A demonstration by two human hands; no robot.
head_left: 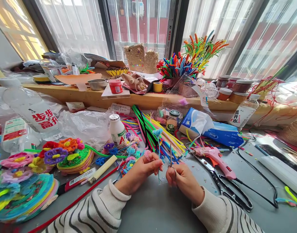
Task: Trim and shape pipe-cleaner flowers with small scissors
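Note:
My left hand (145,168) pinches a thin light blue pipe cleaner (159,147), held upright with a fuzzy blue bloom at its top. Small scissors (171,158) point upward from my right hand (184,181), whose fingers are wrapped round the handles. Their blades stand just right of the blue stem, apart from it. Behind both hands lies a bundle of colourful pipe cleaners (144,129). Small fuzzy flowers (131,161) in blue, pink and purple lie beside my left hand.
Large black-handled scissors (220,183) and a pink glue gun (215,158) with its cord lie at right. Stacked fuzzy discs with flowers (29,194) fill the left. A white bottle (116,129), a jar (173,122) and a blue tissue pack (211,129) stand behind.

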